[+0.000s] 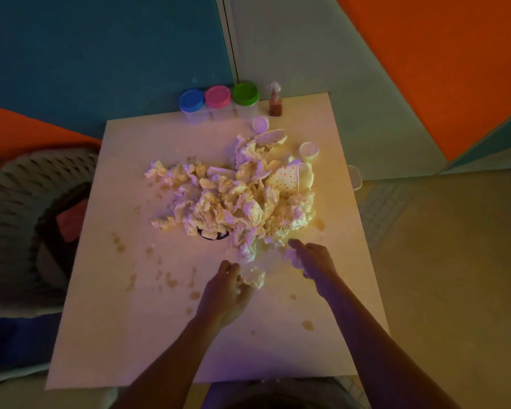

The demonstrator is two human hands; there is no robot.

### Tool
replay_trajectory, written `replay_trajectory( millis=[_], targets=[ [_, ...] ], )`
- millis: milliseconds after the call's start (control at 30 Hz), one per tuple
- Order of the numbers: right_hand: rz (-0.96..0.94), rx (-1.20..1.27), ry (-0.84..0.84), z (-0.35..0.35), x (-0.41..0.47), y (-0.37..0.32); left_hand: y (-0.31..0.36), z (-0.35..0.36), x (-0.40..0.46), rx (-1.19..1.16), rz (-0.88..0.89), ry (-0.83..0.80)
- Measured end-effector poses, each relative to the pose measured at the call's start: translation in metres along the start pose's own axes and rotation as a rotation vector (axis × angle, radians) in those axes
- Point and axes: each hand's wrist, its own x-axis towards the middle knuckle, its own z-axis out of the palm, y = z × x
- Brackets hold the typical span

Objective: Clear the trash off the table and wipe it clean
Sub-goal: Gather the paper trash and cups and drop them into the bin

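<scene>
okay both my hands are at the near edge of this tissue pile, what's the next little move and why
Probably close the left hand on the loose crumpled tissue it touches and lift it away. That wad lies apart from the big tissue pile, so it comes off easily. The right hand already seems to hold another scrap. Wiping the brown stains must wait.

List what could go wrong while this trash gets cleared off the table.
1. Dragging the napkin pile across the brown spills may smear them further.
2. The dotted cup on its side could roll off the table.
3. A sweep toward the back might knock the small bottle or the jars.
</scene>
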Motion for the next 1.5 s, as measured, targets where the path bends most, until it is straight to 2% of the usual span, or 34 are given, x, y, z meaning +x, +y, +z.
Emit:
replay_trajectory(
  millis=[233,400,667,800,1100,1367,1500],
  targets=[
    [-0.186,-0.289,-0.144,0.038,0.0,-0.012,0.002,-0.024,-0.003,0.007,-0.081,0.148],
    [-0.466,-0.636,-0.235,0.086,0.004,-0.011,-0.003,-0.043,0.003,0.031,-0.213,0.164],
    [-0.518,-0.991,-0.147,0.113,0.013,0.002,-0.018,-0.056,0.029,0.056,-0.281,0.089],
    [-0.468,-0.933,-0.057,0.113,0.01,0.01,-0.023,-0.049,0.05,0.034,-0.235,0.067],
    [-0.198,-0.416,0.077,0.089,-0.008,0.017,-0.016,-0.025,0.079,-0.108,-0.296,-0.087],
    [-0.093,-0.208,0.222,0.081,-0.02,0.01,-0.026,-0.017,0.066,-0.419,-0.351,-0.143],
    [-0.071,-0.262,0.245,0.093,-0.022,0.012,-0.03,-0.016,0.056,-0.465,-0.355,-0.109]
  ],
)
